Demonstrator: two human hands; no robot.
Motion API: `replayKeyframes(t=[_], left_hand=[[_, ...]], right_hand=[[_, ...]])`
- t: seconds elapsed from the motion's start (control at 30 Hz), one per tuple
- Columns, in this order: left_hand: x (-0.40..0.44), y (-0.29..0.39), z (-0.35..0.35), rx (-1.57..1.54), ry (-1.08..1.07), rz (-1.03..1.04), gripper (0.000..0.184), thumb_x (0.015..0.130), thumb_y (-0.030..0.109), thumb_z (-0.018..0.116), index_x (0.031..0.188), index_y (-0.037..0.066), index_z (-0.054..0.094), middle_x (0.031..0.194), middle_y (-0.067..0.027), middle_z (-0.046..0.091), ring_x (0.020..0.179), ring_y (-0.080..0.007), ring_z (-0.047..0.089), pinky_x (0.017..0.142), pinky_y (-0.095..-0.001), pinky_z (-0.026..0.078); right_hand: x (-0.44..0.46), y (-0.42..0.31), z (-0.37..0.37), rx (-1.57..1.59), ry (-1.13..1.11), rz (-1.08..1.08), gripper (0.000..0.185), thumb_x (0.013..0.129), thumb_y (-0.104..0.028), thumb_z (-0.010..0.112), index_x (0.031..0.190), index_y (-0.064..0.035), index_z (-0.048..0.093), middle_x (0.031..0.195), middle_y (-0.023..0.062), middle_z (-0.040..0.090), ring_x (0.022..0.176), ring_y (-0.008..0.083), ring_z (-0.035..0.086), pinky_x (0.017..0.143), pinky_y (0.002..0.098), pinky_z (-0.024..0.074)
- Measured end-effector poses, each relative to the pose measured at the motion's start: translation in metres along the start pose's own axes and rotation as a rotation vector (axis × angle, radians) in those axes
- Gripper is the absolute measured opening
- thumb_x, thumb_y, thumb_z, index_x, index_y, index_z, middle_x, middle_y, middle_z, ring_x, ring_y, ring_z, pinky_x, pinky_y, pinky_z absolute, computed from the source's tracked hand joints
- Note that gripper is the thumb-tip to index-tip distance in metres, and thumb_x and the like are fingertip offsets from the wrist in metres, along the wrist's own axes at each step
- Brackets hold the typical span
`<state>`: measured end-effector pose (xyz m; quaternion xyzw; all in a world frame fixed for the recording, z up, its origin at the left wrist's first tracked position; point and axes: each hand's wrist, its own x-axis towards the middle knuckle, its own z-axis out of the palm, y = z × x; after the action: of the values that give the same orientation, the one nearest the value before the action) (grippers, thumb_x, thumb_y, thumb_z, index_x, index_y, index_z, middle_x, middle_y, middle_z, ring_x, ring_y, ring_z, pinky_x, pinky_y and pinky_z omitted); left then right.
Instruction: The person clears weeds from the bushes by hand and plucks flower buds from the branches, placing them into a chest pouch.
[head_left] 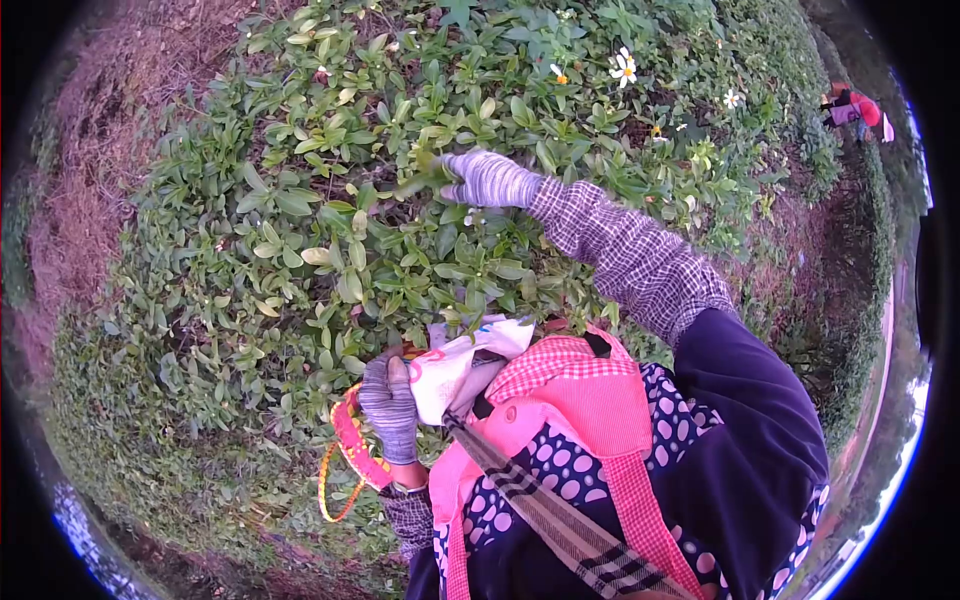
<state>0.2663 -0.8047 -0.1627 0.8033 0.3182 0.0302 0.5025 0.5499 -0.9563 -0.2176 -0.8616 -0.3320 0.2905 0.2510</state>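
Note:
My right hand [490,180], in a striped grey-white knit glove, reaches out over the bush at the upper middle. Its fingers are closed around some green leaves [428,176], which look blurred. Lower down, my left hand [388,400], in a similar grey glove, is closed on the edge of a white plastic bag [445,378] with red print. The bag hangs open in front of my pink checked apron [560,380]. A pink and yellow band [352,440] with a round loop hangs beside my left wrist.
Dense leafy bushes [250,300] spread around both hands. White flowers [624,68] stand at the upper right. Dry brown ground [120,90] lies at the upper left. Another person [850,112] in red and pink is far off at the right edge.

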Motion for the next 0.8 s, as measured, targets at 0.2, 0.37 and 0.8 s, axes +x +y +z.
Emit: replayKeyframes(t=[0.2,0.37,0.8], left_hand=[[0.003,-0.002,0.000,-0.020,0.021,0.007,0.018,0.085,0.012,0.048,0.092,-0.002,0.058,0.081,-0.0077,0.059,0.072,-0.0135,0.052,0.068,-0.0263,0.043],[0.006,-0.007,0.001,-0.082,0.010,-0.037,0.019,0.086,0.012,0.047,0.091,-0.003,0.058,0.081,-0.0073,0.059,0.073,-0.0130,0.052,0.068,-0.0259,0.043],[0.008,-0.005,0.002,-0.037,-0.035,-0.013,0.021,0.087,0.015,0.046,0.092,-0.003,0.057,0.077,-0.0058,0.056,0.069,-0.0126,0.049,0.067,-0.0258,0.042]], right_hand=[[-0.086,-0.043,0.012,0.271,0.323,-0.132,0.040,0.082,-0.037,0.053,0.063,-0.0011,0.053,0.048,0.0178,0.045,0.044,0.0319,0.048,0.041,0.0395,0.0355],[-0.160,-0.022,0.015,0.300,0.263,0.104,0.025,0.086,-0.025,0.050,0.096,-0.0029,0.059,0.055,0.0139,0.052,0.043,0.0271,0.048,0.043,0.0356,0.0376],[-0.145,0.107,0.032,0.234,0.730,0.423,0.035,0.080,-0.023,0.059,0.103,0.0030,0.054,0.073,0.0169,0.061,0.061,0.0252,0.058,0.061,0.0331,0.0458]])
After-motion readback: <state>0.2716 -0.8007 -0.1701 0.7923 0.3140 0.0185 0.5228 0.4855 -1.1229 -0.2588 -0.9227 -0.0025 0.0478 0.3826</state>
